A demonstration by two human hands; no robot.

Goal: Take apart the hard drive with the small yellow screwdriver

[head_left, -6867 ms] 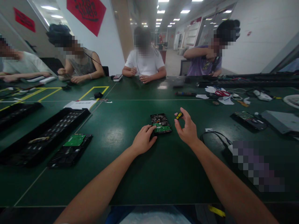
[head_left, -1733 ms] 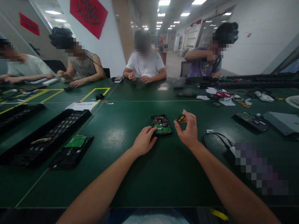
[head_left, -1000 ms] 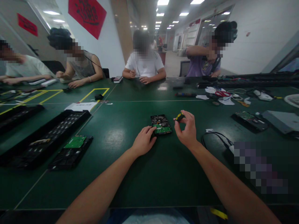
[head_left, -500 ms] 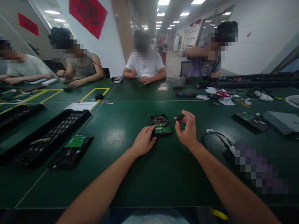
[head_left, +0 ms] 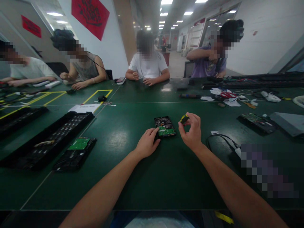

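Note:
In the middle of the green table lies a hard drive point(head_left: 164, 126), its green circuit board towards me and a dark metal part beyond. My left hand point(head_left: 147, 142) holds the drive at its near left corner, fingers along the edge and thumb by the near side. Just right of the drive, my right hand point(head_left: 193, 131) is raised and pinches a short screwdriver point(head_left: 183, 118) with a black and yellow handle. The screwdriver's tip cannot be made out; it stays apart from the drive.
Left of me are another hard drive point(head_left: 75, 154) and a long black tray point(head_left: 51, 139). On the right lie a third drive point(head_left: 256, 123), a grey box point(head_left: 288, 123) and a black cable point(head_left: 222, 136). Several people sit across the table, near scattered papers and wires.
The screwdriver has turned slightly in my right fingers, showing more of its yellow. My left hand keeps its place on the hard drive. The whole view has shifted a little.

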